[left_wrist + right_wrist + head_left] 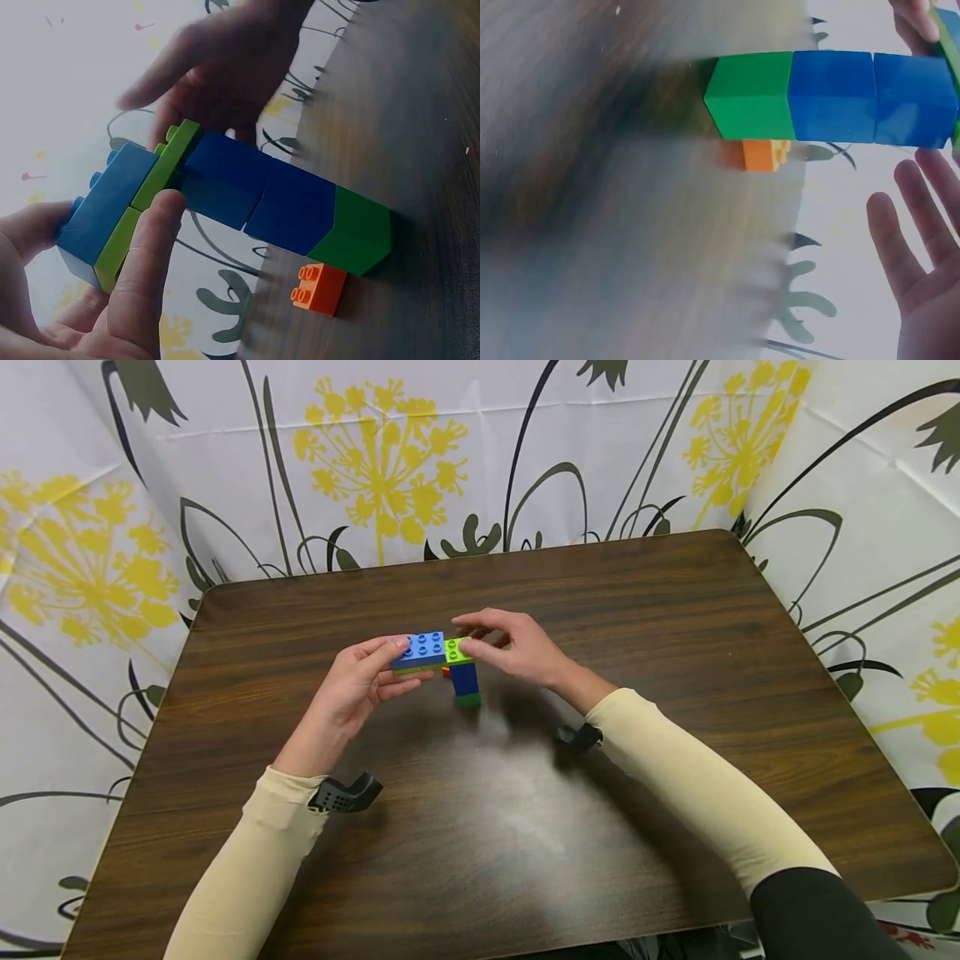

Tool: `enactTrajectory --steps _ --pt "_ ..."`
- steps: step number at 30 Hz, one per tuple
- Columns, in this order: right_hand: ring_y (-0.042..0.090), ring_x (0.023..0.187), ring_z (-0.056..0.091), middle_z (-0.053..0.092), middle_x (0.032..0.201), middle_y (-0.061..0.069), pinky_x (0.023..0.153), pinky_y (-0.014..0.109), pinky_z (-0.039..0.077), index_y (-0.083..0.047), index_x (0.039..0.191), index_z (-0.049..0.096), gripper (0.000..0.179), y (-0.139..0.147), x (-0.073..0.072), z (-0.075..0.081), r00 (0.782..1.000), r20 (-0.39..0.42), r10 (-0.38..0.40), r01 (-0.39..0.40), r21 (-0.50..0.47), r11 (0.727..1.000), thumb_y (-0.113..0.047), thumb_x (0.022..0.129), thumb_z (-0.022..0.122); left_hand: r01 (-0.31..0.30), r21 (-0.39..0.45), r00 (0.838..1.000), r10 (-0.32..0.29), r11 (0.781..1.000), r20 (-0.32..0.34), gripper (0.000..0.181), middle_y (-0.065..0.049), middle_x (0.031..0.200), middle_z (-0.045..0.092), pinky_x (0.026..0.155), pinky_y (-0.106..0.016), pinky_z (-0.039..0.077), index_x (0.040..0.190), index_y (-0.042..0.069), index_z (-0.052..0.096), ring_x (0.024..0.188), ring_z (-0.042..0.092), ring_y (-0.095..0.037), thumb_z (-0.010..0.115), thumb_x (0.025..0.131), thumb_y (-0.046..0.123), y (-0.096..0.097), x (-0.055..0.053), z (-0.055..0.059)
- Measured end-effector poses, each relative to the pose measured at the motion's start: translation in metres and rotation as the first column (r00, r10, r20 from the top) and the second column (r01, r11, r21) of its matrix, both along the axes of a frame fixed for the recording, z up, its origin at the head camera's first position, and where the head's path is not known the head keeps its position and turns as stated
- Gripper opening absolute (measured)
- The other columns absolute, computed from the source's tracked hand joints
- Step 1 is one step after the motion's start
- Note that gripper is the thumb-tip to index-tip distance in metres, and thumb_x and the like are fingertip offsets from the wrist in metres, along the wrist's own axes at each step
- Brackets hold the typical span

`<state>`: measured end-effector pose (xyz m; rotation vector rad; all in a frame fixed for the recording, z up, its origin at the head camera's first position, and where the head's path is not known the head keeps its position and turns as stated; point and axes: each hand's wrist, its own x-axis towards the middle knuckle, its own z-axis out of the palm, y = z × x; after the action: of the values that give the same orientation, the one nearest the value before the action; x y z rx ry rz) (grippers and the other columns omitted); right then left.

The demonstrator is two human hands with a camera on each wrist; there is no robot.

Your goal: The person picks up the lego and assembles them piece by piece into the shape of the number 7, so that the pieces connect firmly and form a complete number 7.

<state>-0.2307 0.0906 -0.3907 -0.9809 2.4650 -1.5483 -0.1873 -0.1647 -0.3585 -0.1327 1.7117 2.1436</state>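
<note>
A tower of toy building bricks stands on the table: a green brick [750, 96] at the bottom, two dark blue bricks [291, 206] above it, then a thin lime green plate [457, 650] sticking out to the left. A lighter blue brick [423, 646] sits on the plate's left part. My left hand [352, 685] pinches this blue brick and the plate, thumb on top and fingers beneath. Beside the tower's top is my right hand [517, 647], thumb raised and fingers extended behind the bricks [922, 225]; whether a fingertip touches them I cannot tell.
An orange brick [321, 289] lies on the brown wooden table [600, 827] just behind the tower, mostly hidden in the head view. A white flowered cloth [480, 452] hangs behind the table. Each wrist wears a black camera mount [347, 793].
</note>
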Motion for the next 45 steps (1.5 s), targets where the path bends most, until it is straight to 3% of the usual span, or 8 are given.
enactTrajectory --steps 4,11,19,25,29,32,45 --pt "0.013 0.098 0.059 0.064 0.122 -0.001 0.080 0.035 0.054 -0.015 0.135 0.060 0.050 0.0016 0.0056 0.0056 0.971 -0.226 0.073 -0.035 0.165 0.986 -0.035 0.091 0.071 -0.005 0.006 1.000 0.005 1.000 -0.004 0.045 -0.009 0.109 0.067 0.077 -0.032 0.057 0.126 0.001 0.057 0.089 0.073 -0.026 0.072 0.091 0.027 0.0001 0.0004 0.0002" --pt "0.012 0.090 0.061 0.065 0.120 0.003 0.076 0.025 0.053 -0.015 0.141 0.055 0.056 0.0065 0.0074 0.0043 0.878 -0.455 0.147 0.010 0.325 0.946 -0.031 0.090 0.073 0.004 -0.018 1.000 -0.004 1.000 -0.007 0.048 -0.010 0.113 0.064 0.078 -0.030 0.056 0.128 0.002 0.056 0.090 0.072 -0.025 0.072 0.091 0.028 0.0006 0.0015 -0.0014" --pt "0.017 0.095 0.065 0.066 0.117 0.008 0.081 0.031 0.056 -0.010 0.141 0.054 0.055 0.0086 0.0037 0.0078 0.749 -0.612 0.255 0.052 0.437 0.898 -0.033 0.094 0.068 -0.003 -0.030 1.000 0.002 1.000 -0.018 0.047 -0.010 0.114 0.065 0.078 -0.032 0.056 0.127 0.002 0.057 0.090 0.072 -0.025 0.072 0.091 0.029 0.0013 0.0029 -0.0026" --pt "0.020 0.099 0.064 0.066 0.117 0.010 0.087 0.033 0.055 -0.006 0.140 0.053 0.053 0.0084 0.0035 0.0050 0.694 -0.662 0.283 0.059 0.445 0.894 -0.030 0.095 0.067 -0.011 -0.030 1.000 0.010 0.999 -0.025 0.046 -0.010 0.113 0.065 0.077 -0.031 0.056 0.125 0.003 0.059 0.090 0.073 -0.024 0.073 0.089 0.029 0.0011 0.0032 -0.0011" --pt "0.021 0.101 0.064 0.067 0.118 0.011 0.089 0.034 0.054 -0.004 0.140 0.053 0.053 0.0075 0.0036 0.0046 0.674 -0.675 0.298 0.058 0.451 0.890 -0.030 0.096 0.065 -0.017 -0.041 1.000 0.016 0.999 -0.022 0.047 -0.010 0.112 0.066 0.077 -0.031 0.056 0.126 0.002 0.058 0.089 0.073 -0.024 0.073 0.090 0.029 0.0010 0.0038 -0.0017" --pt "0.022 0.101 0.064 0.066 0.119 0.011 0.090 0.035 0.054 -0.004 0.140 0.053 0.052 0.0069 0.0036 0.0054 0.671 -0.674 0.308 0.055 0.460 0.886 -0.030 0.097 0.063 -0.020 -0.037 1.000 0.019 0.999 -0.016 0.048 -0.009 0.111 0.066 0.077 -0.031 0.057 0.127 0.002 0.057 0.089 0.073 -0.024 0.073 0.090 0.028 0.0009 0.0037 -0.0029" --pt "0.022 0.102 0.065 0.067 0.120 0.010 0.090 0.036 0.053 -0.006 0.143 0.051 0.055 0.0086 0.0046 0.0020 0.684 -0.669 0.290 0.061 0.449 0.891 -0.031 0.096 0.065 -0.002 -0.042 1.000 0.001 0.999 -0.015 0.053 -0.010 0.113 0.065 0.078 -0.030 0.056 0.131 -0.002 0.053 0.089 0.073 -0.024 0.072 0.091 0.026 0.0002 0.0041 -0.0031"
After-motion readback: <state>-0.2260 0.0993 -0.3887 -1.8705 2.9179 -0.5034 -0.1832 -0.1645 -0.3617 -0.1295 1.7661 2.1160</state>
